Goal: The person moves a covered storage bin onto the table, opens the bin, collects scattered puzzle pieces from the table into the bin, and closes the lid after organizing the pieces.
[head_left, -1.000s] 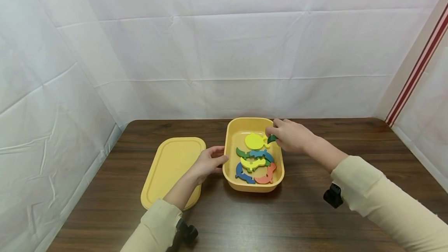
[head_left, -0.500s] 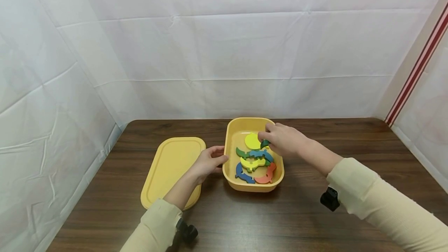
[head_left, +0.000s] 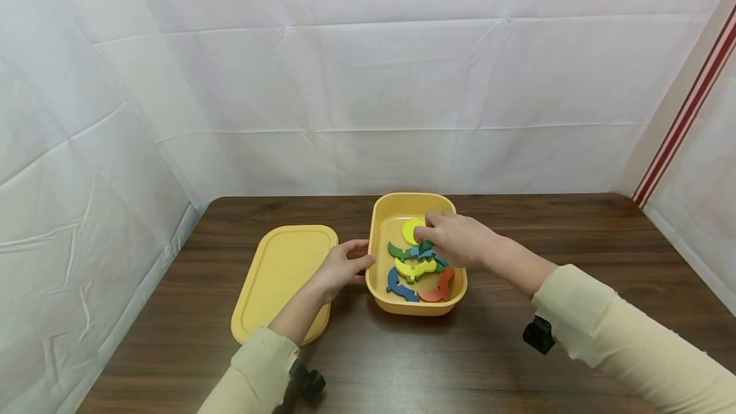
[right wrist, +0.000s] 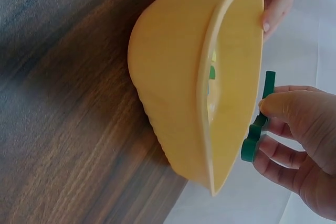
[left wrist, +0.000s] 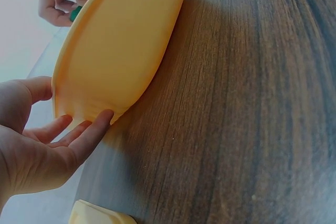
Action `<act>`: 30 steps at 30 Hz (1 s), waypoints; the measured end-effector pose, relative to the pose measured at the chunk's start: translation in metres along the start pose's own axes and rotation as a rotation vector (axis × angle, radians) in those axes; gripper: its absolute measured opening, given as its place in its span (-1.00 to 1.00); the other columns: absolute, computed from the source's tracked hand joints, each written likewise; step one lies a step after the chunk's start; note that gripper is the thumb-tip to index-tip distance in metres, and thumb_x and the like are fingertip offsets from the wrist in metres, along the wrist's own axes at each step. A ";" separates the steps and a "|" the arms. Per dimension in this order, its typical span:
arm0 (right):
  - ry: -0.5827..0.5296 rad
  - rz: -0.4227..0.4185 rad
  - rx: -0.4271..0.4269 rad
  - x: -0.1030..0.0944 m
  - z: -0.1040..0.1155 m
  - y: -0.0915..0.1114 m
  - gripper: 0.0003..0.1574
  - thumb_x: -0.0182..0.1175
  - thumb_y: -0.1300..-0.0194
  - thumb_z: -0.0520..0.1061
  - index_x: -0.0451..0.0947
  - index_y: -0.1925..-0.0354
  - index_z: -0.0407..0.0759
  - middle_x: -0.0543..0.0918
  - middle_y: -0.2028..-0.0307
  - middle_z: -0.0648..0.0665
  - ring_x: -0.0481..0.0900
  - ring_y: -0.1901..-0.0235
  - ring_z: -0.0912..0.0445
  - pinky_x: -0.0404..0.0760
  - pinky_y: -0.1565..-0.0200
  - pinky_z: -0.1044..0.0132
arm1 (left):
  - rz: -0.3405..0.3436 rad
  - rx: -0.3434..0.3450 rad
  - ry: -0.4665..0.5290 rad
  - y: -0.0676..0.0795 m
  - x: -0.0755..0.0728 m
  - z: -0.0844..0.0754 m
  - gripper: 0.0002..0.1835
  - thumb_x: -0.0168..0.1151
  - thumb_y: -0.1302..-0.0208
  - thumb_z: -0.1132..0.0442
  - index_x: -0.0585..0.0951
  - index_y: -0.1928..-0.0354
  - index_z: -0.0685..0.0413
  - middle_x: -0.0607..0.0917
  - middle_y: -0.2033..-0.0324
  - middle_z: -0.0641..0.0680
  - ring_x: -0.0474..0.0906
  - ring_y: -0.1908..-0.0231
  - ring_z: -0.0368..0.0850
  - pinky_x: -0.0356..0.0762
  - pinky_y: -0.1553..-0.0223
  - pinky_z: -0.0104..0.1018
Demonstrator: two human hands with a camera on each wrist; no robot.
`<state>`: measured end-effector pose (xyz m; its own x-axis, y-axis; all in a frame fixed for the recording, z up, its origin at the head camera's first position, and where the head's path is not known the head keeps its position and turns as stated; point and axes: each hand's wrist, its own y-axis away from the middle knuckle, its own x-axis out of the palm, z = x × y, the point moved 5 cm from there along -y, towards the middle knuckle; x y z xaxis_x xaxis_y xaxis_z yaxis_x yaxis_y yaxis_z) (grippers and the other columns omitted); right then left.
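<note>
A dark green shaped piece (head_left: pixel 426 247) is pinched by my right hand (head_left: pixel 460 239) over the yellow box (head_left: pixel 415 308). In the right wrist view the green piece (right wrist: pixel 250 148) is thick, with a notched edge, and sits just outside the box rim from that angle. My left hand (head_left: pixel 342 267) touches the box's left side; in the left wrist view its fingertips and thumb rest against the wall (left wrist: pixel 115 45). Inside the box lie a round yellow piece (head_left: pixel 411 231), a curved yellow piece (head_left: pixel 415 269), a dark blue piece (head_left: pixel 400 286), a red-orange piece (head_left: pixel 441 286) and a green one (head_left: pixel 397 250).
Left of the box a flat yellow lid (head_left: pixel 282 273) lies on the dark wooden table (head_left: pixel 402 363), partly under the left forearm. White sheeting (head_left: pixel 368 82) hangs behind the table and along its sides.
My right hand has moved left and toward me over the box, carrying the dark green piece from the far right corner to above the other pieces. The left hand has stayed put.
</note>
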<state>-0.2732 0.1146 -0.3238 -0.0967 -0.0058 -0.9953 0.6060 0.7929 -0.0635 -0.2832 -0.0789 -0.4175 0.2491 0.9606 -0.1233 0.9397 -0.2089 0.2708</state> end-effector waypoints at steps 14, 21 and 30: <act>-0.053 0.031 -0.006 0.006 0.016 -0.004 -0.69 0.21 -0.17 -0.23 0.48 0.12 0.04 0.45 0.25 -0.06 0.42 0.35 0.08 0.54 0.40 0.38 | -0.001 -0.001 0.001 0.000 0.000 0.001 -0.53 0.13 -0.25 0.29 0.37 -0.21 0.18 0.49 -0.08 0.21 0.54 0.04 0.02 0.63 0.17 -0.15; -0.055 0.012 -0.055 0.007 0.021 -0.004 -0.71 0.23 -0.16 -0.21 0.47 0.13 0.02 0.47 0.28 -0.07 0.40 0.43 0.10 0.51 0.35 0.35 | -0.002 0.003 0.001 0.000 0.000 0.000 -0.53 0.13 -0.25 0.29 0.37 -0.21 0.18 0.49 -0.07 0.21 0.54 0.05 0.01 0.63 0.18 -0.15; -0.060 -0.067 -0.127 0.008 0.028 -0.003 -0.78 0.25 -0.15 -0.21 0.47 0.22 -0.01 0.43 0.38 -0.01 0.37 0.51 0.15 0.47 0.41 0.38 | 0.003 0.002 0.000 0.000 0.000 0.001 -0.52 0.12 -0.26 0.29 0.36 -0.22 0.19 0.49 -0.08 0.22 0.54 0.05 0.01 0.63 0.17 -0.15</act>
<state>-0.2539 0.0952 -0.3336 -0.0835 -0.0946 -0.9920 0.4943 0.8604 -0.1236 -0.2833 -0.0788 -0.4183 0.2524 0.9599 -0.1224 0.9392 -0.2125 0.2697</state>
